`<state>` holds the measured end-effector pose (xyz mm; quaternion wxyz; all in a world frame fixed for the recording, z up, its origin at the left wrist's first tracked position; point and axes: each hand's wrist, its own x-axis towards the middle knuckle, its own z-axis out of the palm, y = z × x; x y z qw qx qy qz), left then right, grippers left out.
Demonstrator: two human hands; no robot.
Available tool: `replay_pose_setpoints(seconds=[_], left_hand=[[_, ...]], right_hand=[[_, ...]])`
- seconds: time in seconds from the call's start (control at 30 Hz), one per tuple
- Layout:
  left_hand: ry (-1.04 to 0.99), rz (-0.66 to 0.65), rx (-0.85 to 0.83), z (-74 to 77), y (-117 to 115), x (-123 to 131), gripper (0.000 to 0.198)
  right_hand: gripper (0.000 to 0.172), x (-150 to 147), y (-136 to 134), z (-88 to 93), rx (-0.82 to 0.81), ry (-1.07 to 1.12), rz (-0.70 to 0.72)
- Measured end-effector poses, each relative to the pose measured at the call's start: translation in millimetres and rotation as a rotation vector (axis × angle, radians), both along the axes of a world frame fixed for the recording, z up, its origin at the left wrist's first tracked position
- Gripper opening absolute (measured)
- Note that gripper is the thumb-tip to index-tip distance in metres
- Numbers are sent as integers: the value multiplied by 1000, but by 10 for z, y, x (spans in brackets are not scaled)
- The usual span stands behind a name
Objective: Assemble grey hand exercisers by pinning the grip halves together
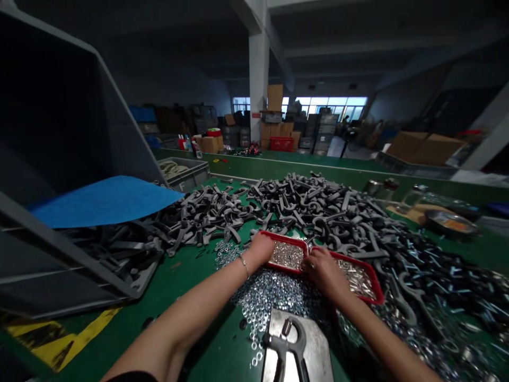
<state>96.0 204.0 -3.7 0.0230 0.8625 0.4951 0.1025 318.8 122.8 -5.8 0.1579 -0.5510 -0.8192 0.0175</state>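
Observation:
My left hand (260, 248) rests at the left edge of a small red tray (296, 241) filled with small silvery parts; its fingers curl over the rim, gripping it. My right hand (324, 270) lies between that tray and a second red tray (374, 281) of similar parts, fingers bent down onto the rim. Beneath both wrists spreads a heap of shiny washers (270, 297). A large pile of dark grey clamp-shaped parts (302, 204) lies just beyond the trays. A metal plate with a grey clamp part (292, 345) sits close in front of me.
A tipped grey crate (59, 175) with a blue sheet (103, 201) spills parts at left. A grey bin (186, 172) stands behind. The table is green (186, 276) with yellow tape at its near-left corner. Metal bowls (451, 223) sit at far right. Boxes fill the background.

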Motion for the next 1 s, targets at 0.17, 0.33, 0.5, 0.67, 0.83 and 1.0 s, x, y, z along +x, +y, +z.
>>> replay_pose_setpoints(seconds=[0.17, 0.33, 0.5, 0.67, 0.83, 1.0], left_hand=[[102, 28, 48, -252, 37, -50, 13], [133, 56, 38, -372, 47, -44, 15], [109, 53, 15, -396, 12, -85, 19], [30, 66, 1, -360, -52, -112, 16], [-78, 115, -19, -354, -96, -92, 26], [-281, 142, -48, -274, -167, -109, 26]], right_hand=[[13, -251, 441, -196, -49, -23, 18], [13, -193, 512, -281, -114, 120, -14], [13, -189, 167, -156, -143, 432, -64], [25, -233, -795, -220, -281, 637, -56], [21, -300, -1497, -479, -248, 519, 59], [19, -364, -1565, -566, -92, 212, 143]])
